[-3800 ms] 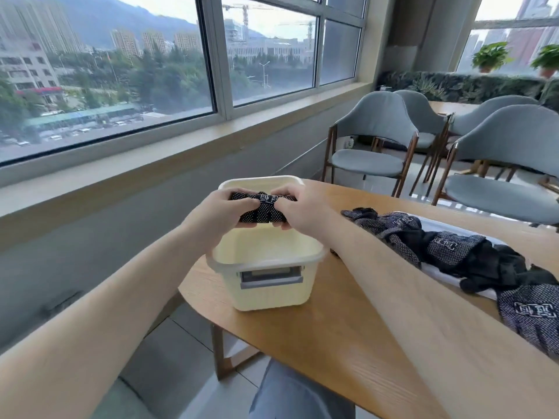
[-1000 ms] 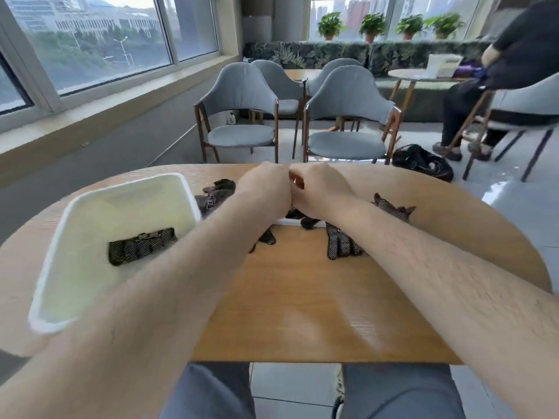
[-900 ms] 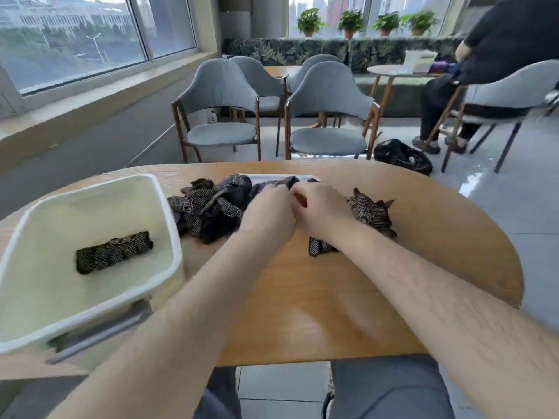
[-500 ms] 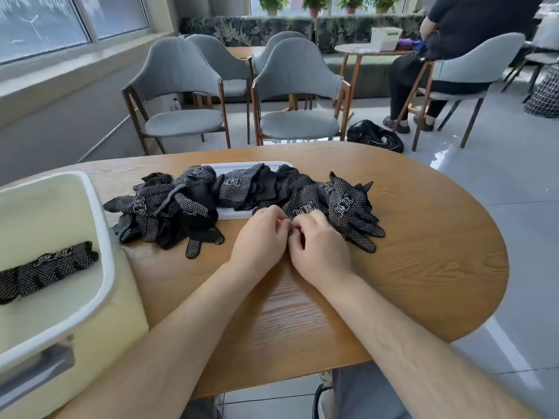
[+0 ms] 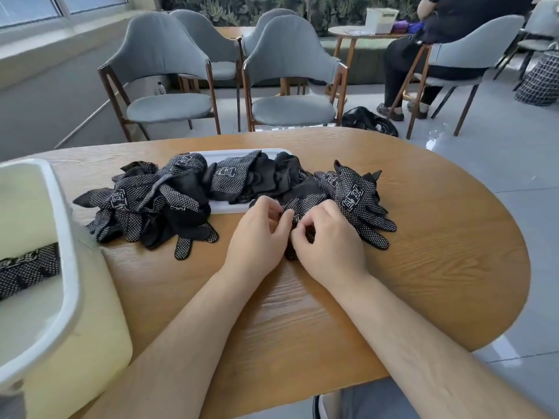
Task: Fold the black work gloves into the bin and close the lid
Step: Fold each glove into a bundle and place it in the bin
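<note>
Both of my hands are working one dotted black work glove [image 5: 305, 203] on the table. The left hand [image 5: 260, 234] and the right hand [image 5: 326, 240] have their fingers curled in, pinching its fabric between them. It lies at the near edge of the right-hand heap of gloves [image 5: 357, 201], touching its neighbours.

That contact is my main worry. If I lift now, an overlapping glove may drag along and slide toward the table edge. A slack fold would likely spring open on the way to the cream bin [image 5: 71, 267] at my left, where one folded glove [image 5: 27, 270] already lies. What I take for the white lid [image 5: 225, 208] is buried under the loose pile [image 5: 151, 204], so pulling it out early would scatter gloves.

The wooden table [image 5: 423, 267] is smooth and rounded. Beyond it are grey chairs [image 5: 169, 65], a black bag [image 5: 366, 120] on the floor and a seated person [image 5: 453, 31].
</note>
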`<state>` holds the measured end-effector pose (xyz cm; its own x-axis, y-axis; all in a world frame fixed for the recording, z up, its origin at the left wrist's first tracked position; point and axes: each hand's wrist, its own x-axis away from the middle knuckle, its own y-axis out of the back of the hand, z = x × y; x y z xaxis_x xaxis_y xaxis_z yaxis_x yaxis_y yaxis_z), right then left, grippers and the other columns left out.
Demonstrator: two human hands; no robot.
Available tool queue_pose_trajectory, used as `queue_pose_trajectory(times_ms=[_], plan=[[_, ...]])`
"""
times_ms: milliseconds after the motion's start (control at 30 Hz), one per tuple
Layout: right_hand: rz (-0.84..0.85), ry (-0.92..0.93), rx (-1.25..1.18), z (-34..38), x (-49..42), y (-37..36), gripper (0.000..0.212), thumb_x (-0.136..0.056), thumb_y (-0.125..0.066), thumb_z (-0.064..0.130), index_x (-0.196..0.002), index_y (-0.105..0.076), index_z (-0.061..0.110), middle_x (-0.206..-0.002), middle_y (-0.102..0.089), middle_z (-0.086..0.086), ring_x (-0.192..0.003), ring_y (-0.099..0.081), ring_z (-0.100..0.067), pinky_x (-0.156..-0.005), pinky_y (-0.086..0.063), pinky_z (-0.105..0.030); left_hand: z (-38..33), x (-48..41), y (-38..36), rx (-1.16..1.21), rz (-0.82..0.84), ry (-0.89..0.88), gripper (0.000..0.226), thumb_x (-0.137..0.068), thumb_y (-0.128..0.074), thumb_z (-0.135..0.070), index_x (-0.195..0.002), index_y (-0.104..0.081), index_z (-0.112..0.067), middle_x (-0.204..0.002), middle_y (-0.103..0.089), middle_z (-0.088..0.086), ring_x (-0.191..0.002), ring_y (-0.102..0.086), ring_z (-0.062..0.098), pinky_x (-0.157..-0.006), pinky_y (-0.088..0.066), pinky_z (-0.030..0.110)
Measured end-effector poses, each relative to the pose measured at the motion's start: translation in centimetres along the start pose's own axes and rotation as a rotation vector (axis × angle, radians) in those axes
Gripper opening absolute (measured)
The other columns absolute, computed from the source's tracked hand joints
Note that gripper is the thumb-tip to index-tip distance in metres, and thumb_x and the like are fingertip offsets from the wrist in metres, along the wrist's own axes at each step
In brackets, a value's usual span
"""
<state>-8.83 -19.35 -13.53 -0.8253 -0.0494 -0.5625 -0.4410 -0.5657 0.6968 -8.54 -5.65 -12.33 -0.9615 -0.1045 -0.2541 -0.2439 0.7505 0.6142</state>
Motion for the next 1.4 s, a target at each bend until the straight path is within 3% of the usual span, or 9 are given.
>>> queue_pose_trajectory(times_ms=[200, 400, 467, 633, 767, 933, 1033, 1133, 1400], plan=[[0.110, 0.147, -0.255, 0.2, 0.3, 1.1, 0.015, -0.090, -0.057, 0.029, -0.080, -0.063, 0.019, -0.081, -0.053, 0.010, -0.066, -0.048, -0.012, -0.064, -0.049, -0.036, -0.3, 0.1, 0.9, 0.257, -0.003, 0.142, 0.022, -0.092, -0.070, -0.029, -0.109, -0.057, -0.026, -0.099, -0.061, -0.016, -0.097, -0.056, -0.005, -0.075, -0.038, 0.006], [-0.012, -0.101, -0.324, -0.5, -0.5, 1.6, 0.032, -0.094, -0.062, 0.025, -0.124, -0.062, 0.013, -0.114, -0.056, 0.002, -0.085, -0.051, -0.009, -0.082, -0.037, -0.004, 0.2, 1.4, 2.5, 0.448, -0.042, 0.174, 0.032, -0.091, -0.069, -0.009, -0.114, -0.057, -0.028, -0.114, -0.067, -0.012, -0.109, -0.062, 0.005, -0.097, -0.045, 0.015], [0.068, -0.165, -0.339, -0.5, -0.5, 1.5, 0.040, -0.095, -0.065, 0.030, -0.133, -0.058, 0.017, -0.114, -0.060, 0.007, -0.091, -0.054, -0.010, -0.085, -0.040, -0.012, 0.7, 2.3, 3.0, 0.550, -0.011, 0.125, 0.035, -0.092, -0.065, -0.001, -0.112, -0.059, -0.028, -0.118, -0.069, -0.006, -0.112, -0.065, 0.014, -0.099, -0.050, 0.033], [0.274, -0.275, -0.552, 0.3, -0.8, 2.0, 0.047, -0.095, -0.069, 0.038, -0.139, -0.057, 0.028, -0.114, -0.070, 0.012, -0.101, -0.064, 0.003, -0.087, -0.047, -0.012, 0.8, 3.5, 4.3, 0.627, -0.009, 0.019, 0.040, -0.090, -0.061, 0.014, -0.119, -0.056, -0.014, -0.122, -0.066, -0.002, -0.120, -0.059, 0.003, -0.098, -0.045, 0.018], [0.265, -0.282, -0.720, 0.0, -1.0, 2.2, 0.033, -0.092, -0.075, 0.028, -0.125, -0.070, 0.024, -0.117, -0.075, 0.011, -0.115, -0.067, -0.005, -0.105, -0.052, -0.039, -0.1, 3.4, 4.5, 0.671, -0.017, 0.099, 0.039, -0.092, -0.068, 0.002, -0.125, -0.058, -0.017, -0.109, -0.074, 0.001, -0.103, -0.071, 0.014, -0.087, -0.056, 0.028], [0.206, -0.317, -0.718, -0.2, -0.9, 2.8, 0.029, -0.088, -0.079, 0.036, -0.115, -0.074, 0.026, -0.109, -0.076, 0.012, -0.106, -0.069, -0.001, -0.094, -0.052, -0.024, 0.2, 2.8, 5.0, 0.488, -0.011, 0.157, 0.023, -0.085, -0.077, -0.040, -0.103, -0.075, -0.026, -0.097, -0.078, -0.003, -0.094, -0.074, 0.019, -0.093, -0.057, 0.048], [0.241, -0.341, -0.806, 0.3, -1.3, 3.4, 0.019, -0.091, -0.076, 0.031, -0.109, -0.072, 0.027, -0.091, -0.079, 0.001, -0.076, -0.074, -0.009, -0.072, -0.050, -0.020, 0.2, 2.8, 5.0, 0.366, -0.074, 0.086, 0.009, -0.087, -0.077, -0.035, -0.094, -0.076, -0.029, -0.076, -0.068, -0.007, -0.068, -0.059, 0.011, -0.073, -0.053, 0.033], [0.228, -0.269, -0.902, 1.1, -1.7, 4.4, 0.013, -0.094, -0.073, 0.016, -0.107, -0.071, 0.019, -0.100, -0.078, -0.002, -0.083, -0.077, -0.017, -0.063, -0.055, -0.022, 0.1, 2.9, 5.1, 0.201, -0.252, -0.075, 0.012, -0.088, -0.078, -0.025, -0.099, -0.075, -0.024, -0.068, -0.057, -0.017, -0.060, -0.047, 0.002, -0.066, -0.042, 0.020], [0.264, -0.003, -0.681, 0.2, 1.0, 5.6, 0.024, -0.093, -0.072, 0.012, -0.113, -0.070, 0.026, -0.107, -0.073, 0.012, -0.106, -0.068, -0.012, -0.096, -0.050, -0.026, 0.5, 3.6, 5.4, 0.281, -0.159, -0.268, 0.021, -0.090, -0.067, 0.000, -0.096, -0.063, -0.019, -0.126, -0.068, -0.013, -0.113, -0.066, 0.012, -0.093, -0.053, 0.028]])
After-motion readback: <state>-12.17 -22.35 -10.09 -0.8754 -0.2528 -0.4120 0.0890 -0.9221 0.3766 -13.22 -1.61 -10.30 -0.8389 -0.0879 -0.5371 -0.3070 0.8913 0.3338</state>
